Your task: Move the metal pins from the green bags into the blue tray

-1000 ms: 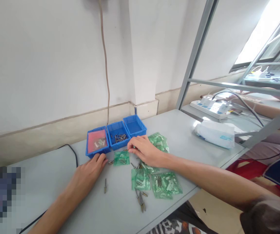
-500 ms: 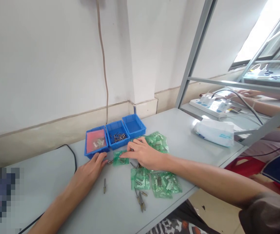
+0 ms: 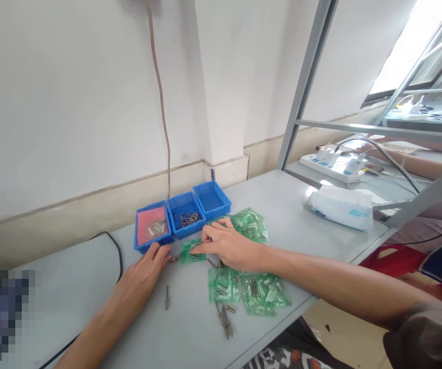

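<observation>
My left hand (image 3: 152, 262) rests on the table by the left blue bin, its bent fingers close together. A small metal pin (image 3: 175, 258) lies at their tips; whether they grip it is hidden. My right hand (image 3: 230, 248) is closed over the right side of a small green plastic bag (image 3: 186, 252), its thumb across the bag. More metal pins (image 3: 215, 263) show under that palm. Green bags of small parts surround it: one behind (image 3: 254, 225), one in front (image 3: 223, 287) and one at front right (image 3: 266, 294). Nearer me lie loose thin-shanked pins (image 3: 225, 320) and a single pin (image 3: 167, 298).
Three blue bins stand along the wall: one with a pink sheet and bagged parts (image 3: 143, 223), one with dark metal pins (image 3: 174, 205), one bare inside (image 3: 210, 199). A white packet (image 3: 342, 207), metal frame (image 3: 309, 77), power strip (image 3: 330, 166) and another person's arm (image 3: 421, 163) are at right.
The view has shifted slightly, moving the table items a little in the picture. Both hands keep nearly the same places beside the small green bag.
</observation>
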The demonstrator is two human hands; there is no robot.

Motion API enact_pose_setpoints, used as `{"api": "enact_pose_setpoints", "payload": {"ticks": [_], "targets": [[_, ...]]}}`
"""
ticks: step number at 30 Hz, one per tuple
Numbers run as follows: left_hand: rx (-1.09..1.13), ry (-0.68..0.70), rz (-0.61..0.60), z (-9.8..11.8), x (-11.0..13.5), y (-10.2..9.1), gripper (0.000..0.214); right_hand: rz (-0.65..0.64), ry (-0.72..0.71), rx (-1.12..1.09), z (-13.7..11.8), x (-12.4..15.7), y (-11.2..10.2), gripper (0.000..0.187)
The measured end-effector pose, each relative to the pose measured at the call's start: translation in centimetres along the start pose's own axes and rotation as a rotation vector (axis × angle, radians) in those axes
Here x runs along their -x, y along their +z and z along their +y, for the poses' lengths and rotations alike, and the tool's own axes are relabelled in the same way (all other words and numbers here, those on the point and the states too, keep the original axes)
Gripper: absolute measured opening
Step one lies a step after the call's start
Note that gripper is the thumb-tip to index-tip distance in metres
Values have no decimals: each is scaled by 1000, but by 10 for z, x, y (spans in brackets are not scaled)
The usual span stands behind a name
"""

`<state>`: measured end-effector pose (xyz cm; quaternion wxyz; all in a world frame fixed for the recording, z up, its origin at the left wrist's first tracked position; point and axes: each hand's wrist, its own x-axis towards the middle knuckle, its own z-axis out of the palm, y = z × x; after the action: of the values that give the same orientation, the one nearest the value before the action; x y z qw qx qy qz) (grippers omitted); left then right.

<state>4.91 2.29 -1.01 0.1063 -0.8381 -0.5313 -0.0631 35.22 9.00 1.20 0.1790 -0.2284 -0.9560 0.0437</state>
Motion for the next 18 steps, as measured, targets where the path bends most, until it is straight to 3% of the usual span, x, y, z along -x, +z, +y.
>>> {"api": "enact_pose_setpoints", "payload": {"ticks": [9, 18], "targets": [[115, 41, -11, -4, 4, -3, 30, 9, 107, 3, 3, 1, -6, 61], [20, -4, 8, 5, 3, -14, 27, 40, 151, 13, 5, 1, -1, 63]]}}
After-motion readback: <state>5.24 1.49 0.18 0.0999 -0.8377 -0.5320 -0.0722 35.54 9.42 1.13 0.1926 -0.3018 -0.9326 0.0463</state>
